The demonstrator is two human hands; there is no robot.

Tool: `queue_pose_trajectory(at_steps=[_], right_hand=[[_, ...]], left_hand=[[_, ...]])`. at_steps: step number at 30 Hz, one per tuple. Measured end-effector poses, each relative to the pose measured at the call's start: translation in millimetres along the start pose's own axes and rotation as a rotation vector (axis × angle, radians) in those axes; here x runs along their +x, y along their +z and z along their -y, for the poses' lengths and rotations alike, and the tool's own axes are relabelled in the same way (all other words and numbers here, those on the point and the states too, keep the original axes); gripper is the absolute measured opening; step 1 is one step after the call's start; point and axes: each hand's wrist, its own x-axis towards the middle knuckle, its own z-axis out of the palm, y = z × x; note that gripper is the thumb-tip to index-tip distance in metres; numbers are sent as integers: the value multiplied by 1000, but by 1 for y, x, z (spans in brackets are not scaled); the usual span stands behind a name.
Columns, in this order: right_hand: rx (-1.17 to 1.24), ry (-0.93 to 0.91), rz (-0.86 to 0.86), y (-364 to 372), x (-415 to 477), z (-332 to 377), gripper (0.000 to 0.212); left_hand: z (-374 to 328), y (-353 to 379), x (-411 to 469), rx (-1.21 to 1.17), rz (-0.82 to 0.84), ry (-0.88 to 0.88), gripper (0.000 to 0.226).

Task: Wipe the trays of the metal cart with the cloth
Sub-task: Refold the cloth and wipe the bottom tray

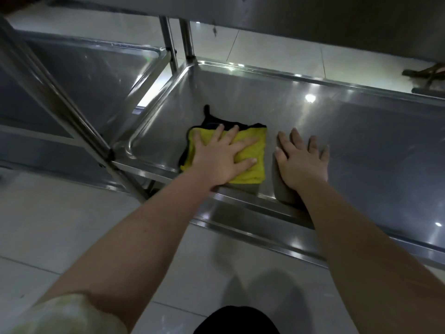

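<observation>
Far left sat a second cart's tray (79, 75), then a slanted leg post (60, 92). Our left hand (221, 155) lay flat, fingers spread, pressing the folded yellow cloth (248, 174) onto the tray (361, 131) near its left corner. Soft and light, we reckoned, so palm pressure beats pinching. Our right hand (301, 162) rested flat just beside it, fingers straight, holding nothing. The upper shelf (313, 10) overhead probably cramped our reach.

We had only one view, a wide-angle camera on the person's head, facing forward and steeply down. It sat close over a lower tray (349, 131) of the metal cart (186, 39), with pale floor (72, 225) along the near edge.
</observation>
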Motion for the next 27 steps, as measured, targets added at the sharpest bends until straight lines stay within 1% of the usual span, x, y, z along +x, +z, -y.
queue_pose_trajectory(at_steps=[5,7,9,11,15,18,20,22,23,25,27], right_hand=[[-5,8,11,0,0,3,55],[-20,8,4,1,0,4,55],[-34,8,-7,2,1,6,55],[-43,6,-8,3,2,7,55],[-5,-4,-26,3,3,4,53],[222,-46,-103,-1,1,-6,44],[346,-119,-78,-9,-7,-21,41],[273,-181,-4,-16,-27,-50,46],[194,-167,26,-19,-41,-70,49],[55,-34,61,-21,-70,-112,54],[-28,117,85,-20,-91,-138,57]], left_hand=[[101,-15,-28,-40,69,-301,63],[108,-17,-31,-14,113,-371,64],[88,-16,-29,3,124,-395,64],[47,-13,-26,-10,122,-348,63],[-52,0,-22,-16,106,-111,62],[-70,3,-19,-41,77,-99,61],[-65,3,-20,-55,65,-117,63],[-64,2,-20,-62,71,-125,64],[-66,1,-21,-63,78,-127,64],[-69,-1,-20,-61,86,-129,64],[-69,-2,-19,-56,91,-133,64]])
